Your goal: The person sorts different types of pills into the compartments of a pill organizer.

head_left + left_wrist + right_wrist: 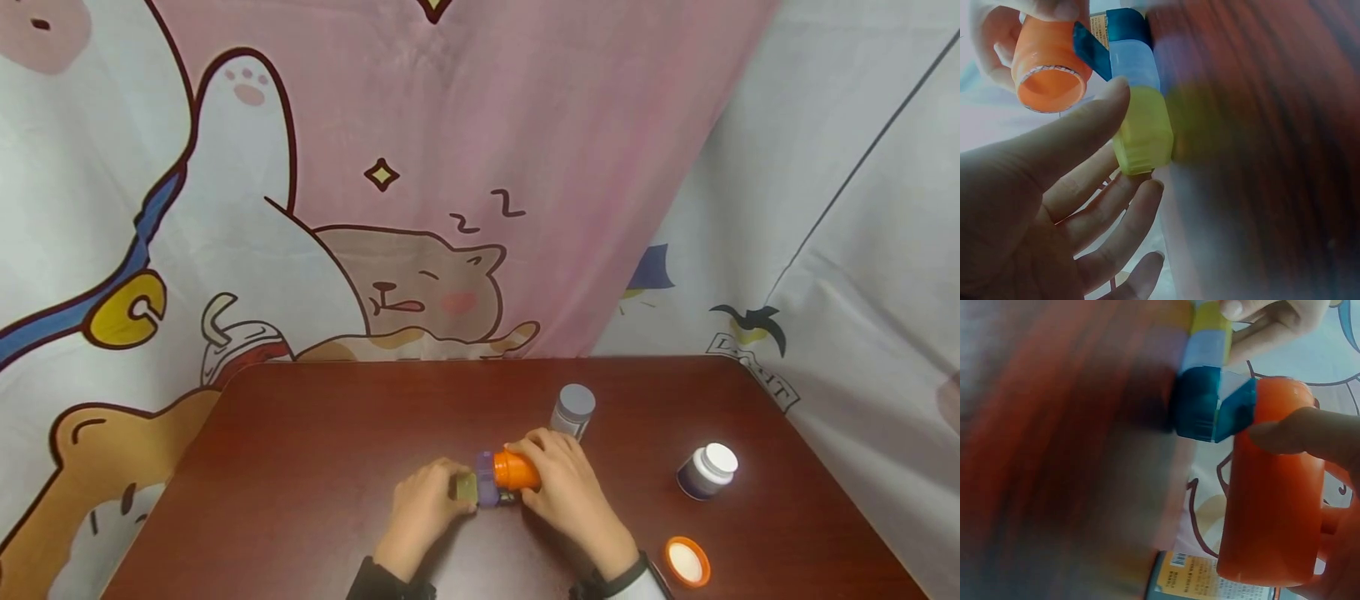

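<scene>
At the middle of the table, my left hand (423, 504) holds the yellow end of a small pill organizer (1144, 131) between thumb and fingers. Its sections run yellow, pale and teal. The teal section's lid (1238, 412) stands raised. An uncapped orange pill bottle (1275, 512) is gripped by my right hand (566, 483). The bottle lies nearly level above the organizer, its mouth toward my left hand and close to the raised lid. Inside the bottle's mouth, in the left wrist view, no contents can be made out. What the teal section holds is hidden.
Just beyond my right hand stands a grey-capped bottle (576, 404). A white-capped bottle (708, 469) is farther right. Near the table's front right an orange cap (686, 562) lies with its white inside upward. A printed curtain hangs behind the brown table (315, 467).
</scene>
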Action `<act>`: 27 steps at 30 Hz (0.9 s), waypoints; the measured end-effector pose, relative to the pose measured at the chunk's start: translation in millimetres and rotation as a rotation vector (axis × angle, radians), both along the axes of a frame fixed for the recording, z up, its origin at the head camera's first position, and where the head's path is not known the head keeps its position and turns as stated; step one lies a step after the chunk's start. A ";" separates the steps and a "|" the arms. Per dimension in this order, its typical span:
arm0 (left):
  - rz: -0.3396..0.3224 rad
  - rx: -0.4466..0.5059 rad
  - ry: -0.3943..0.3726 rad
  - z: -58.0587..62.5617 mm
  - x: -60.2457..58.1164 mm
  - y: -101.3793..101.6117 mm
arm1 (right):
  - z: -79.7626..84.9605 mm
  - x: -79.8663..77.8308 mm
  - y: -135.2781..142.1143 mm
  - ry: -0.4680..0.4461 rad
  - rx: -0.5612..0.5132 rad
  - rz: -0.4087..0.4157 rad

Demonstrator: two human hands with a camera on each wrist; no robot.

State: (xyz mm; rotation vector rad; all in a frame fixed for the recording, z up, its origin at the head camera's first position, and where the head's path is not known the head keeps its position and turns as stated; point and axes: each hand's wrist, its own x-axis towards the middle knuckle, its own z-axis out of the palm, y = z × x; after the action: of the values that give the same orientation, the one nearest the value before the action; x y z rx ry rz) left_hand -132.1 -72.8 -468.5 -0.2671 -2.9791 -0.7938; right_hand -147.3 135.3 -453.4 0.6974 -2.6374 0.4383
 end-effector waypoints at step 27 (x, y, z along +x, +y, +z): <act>-0.007 -0.010 0.015 0.4 -1.4 4.0 | 4.4 -2.8 0.2 0.042 0.075 0.109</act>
State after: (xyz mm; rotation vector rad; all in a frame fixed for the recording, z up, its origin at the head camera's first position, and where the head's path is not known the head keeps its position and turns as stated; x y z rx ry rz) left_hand -133.5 -68.8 -468.1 -0.2825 -2.9706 -0.7746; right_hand -150.1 135.5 -449.0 0.8676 -2.5969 0.3520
